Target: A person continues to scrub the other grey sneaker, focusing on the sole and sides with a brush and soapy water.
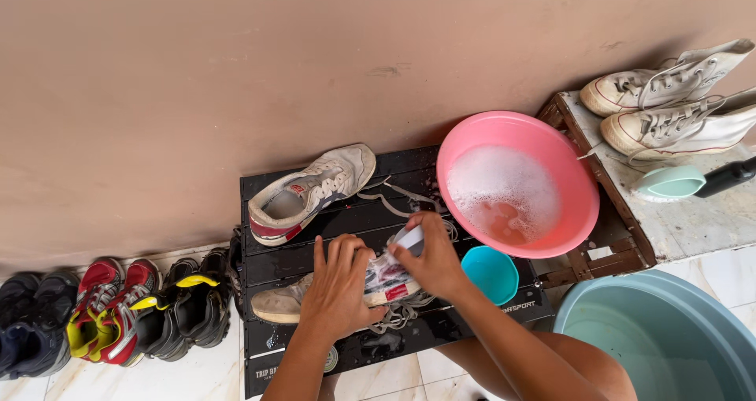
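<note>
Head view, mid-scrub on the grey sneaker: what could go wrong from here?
1. The pink plastic basin of soapy water overhangs the gap between the black slatted platform and the wooden stand; a bump might tip it.
2. Loose laces under the grey sneaker could snag the right hand.

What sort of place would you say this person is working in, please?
Probably a tiled home porch or wash area used for cleaning shoes: a pink basin of soapy water sits beside the sneaker under both hands, and pairs of shoes line the wall.
</note>
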